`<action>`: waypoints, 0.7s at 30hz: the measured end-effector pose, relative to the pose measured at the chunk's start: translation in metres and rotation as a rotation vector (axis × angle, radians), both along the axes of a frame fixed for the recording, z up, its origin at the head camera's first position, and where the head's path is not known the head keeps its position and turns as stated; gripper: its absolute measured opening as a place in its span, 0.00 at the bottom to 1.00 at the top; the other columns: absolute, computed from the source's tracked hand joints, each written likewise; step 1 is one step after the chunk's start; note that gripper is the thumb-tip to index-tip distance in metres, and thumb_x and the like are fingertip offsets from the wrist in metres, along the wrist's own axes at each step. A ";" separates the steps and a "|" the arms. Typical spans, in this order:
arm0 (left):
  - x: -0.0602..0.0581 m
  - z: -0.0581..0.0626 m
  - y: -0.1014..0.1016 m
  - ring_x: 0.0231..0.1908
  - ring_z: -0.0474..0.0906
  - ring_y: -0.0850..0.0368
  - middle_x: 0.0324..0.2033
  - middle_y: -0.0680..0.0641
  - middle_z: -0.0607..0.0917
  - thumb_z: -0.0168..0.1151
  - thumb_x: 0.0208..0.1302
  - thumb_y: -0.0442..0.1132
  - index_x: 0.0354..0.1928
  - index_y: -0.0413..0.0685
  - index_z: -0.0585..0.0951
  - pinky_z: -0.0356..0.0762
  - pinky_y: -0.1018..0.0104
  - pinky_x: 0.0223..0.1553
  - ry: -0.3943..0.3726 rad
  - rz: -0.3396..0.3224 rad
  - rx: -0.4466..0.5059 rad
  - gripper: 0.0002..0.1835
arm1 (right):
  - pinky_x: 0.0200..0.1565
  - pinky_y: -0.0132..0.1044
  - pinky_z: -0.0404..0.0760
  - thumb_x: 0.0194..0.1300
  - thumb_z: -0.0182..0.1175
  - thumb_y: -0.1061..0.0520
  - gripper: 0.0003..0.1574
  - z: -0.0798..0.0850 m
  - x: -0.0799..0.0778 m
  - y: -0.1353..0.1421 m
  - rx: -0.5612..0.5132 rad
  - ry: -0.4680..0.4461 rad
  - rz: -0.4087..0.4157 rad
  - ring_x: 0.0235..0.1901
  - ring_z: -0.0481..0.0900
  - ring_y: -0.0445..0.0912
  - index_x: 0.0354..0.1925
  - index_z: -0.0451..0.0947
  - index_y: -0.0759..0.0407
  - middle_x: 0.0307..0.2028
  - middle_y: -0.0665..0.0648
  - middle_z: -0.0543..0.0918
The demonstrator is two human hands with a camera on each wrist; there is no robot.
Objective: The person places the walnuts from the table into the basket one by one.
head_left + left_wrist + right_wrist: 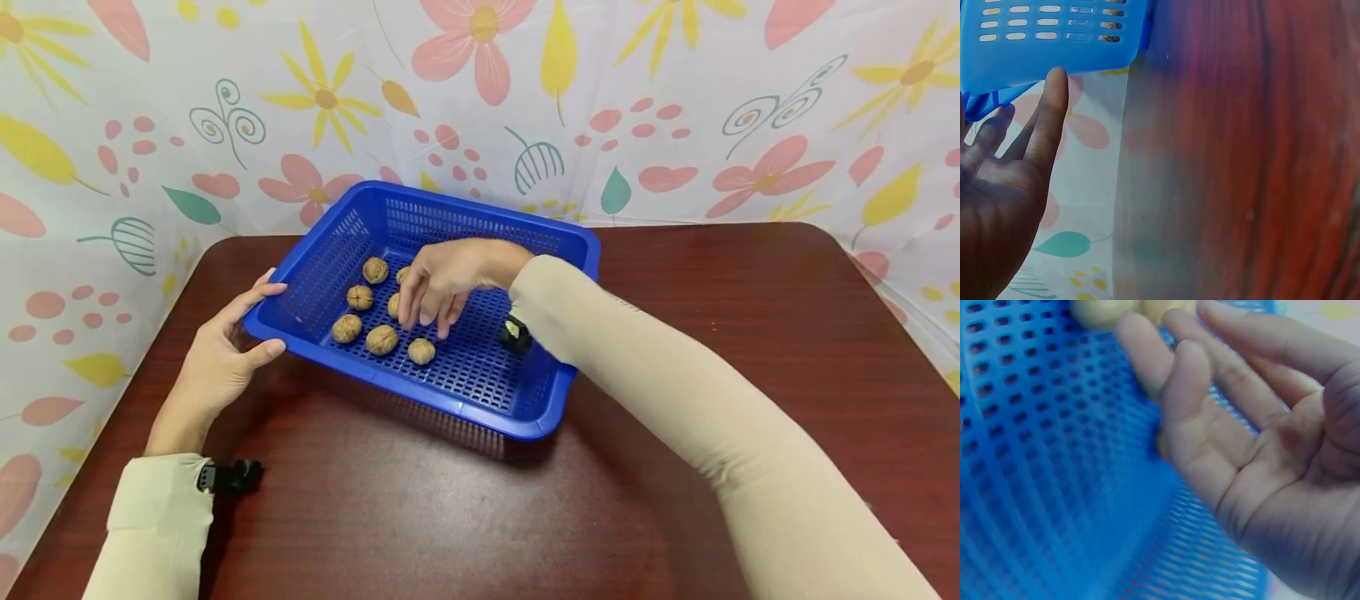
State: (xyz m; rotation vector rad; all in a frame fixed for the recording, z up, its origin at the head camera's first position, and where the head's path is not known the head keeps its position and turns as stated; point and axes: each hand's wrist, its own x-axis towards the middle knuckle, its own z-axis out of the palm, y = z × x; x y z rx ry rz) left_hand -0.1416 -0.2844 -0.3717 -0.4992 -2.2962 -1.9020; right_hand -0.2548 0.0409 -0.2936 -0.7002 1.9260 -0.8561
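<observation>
A blue plastic basket (465, 408) with slotted walls sits tilted at an angle across the table. Several walnuts (382, 339) lie on the left part of its floor, some partly hidden behind my right hand. My left hand (217, 358) holds the basket's left corner, thumb at the front rim and fingers along the left side; its straight fingers meet the basket wall (1041, 59) in the left wrist view. Inside the basket, my right hand (450, 279) hovers over the walnuts with loosely bent fingers and nothing between them. Two walnuts (1104, 311) show beyond its fingertips in the right wrist view.
The dark red-brown wooden table (420, 517) extends around the basket. Behind it hangs a white cloth (660, 108) printed with flowers and leaves. Black straps with small devices are on both wrists, the left strap (232, 477) close above the table.
</observation>
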 end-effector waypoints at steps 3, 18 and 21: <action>0.000 0.000 0.000 0.75 0.65 0.62 0.81 0.44 0.63 0.71 0.65 0.26 0.70 0.43 0.77 0.69 0.82 0.64 -0.002 -0.004 0.000 0.31 | 0.47 0.46 0.89 0.72 0.61 0.67 0.15 0.024 0.006 0.017 -0.057 0.064 0.005 0.38 0.91 0.53 0.54 0.87 0.59 0.55 0.57 0.90; -0.004 0.000 0.000 0.74 0.66 0.62 0.81 0.45 0.62 0.70 0.65 0.26 0.71 0.44 0.76 0.70 0.82 0.63 -0.001 -0.005 -0.016 0.31 | 0.39 0.38 0.85 0.75 0.61 0.62 0.17 0.060 0.075 0.194 -0.135 0.438 -0.250 0.38 0.88 0.51 0.59 0.84 0.54 0.45 0.56 0.91; -0.005 -0.001 0.001 0.74 0.66 0.61 0.81 0.44 0.62 0.70 0.65 0.25 0.71 0.43 0.76 0.71 0.81 0.64 -0.001 -0.013 0.001 0.32 | 0.38 0.38 0.84 0.75 0.63 0.59 0.18 0.041 0.092 0.237 -0.090 0.481 -0.325 0.35 0.86 0.51 0.60 0.84 0.50 0.39 0.56 0.91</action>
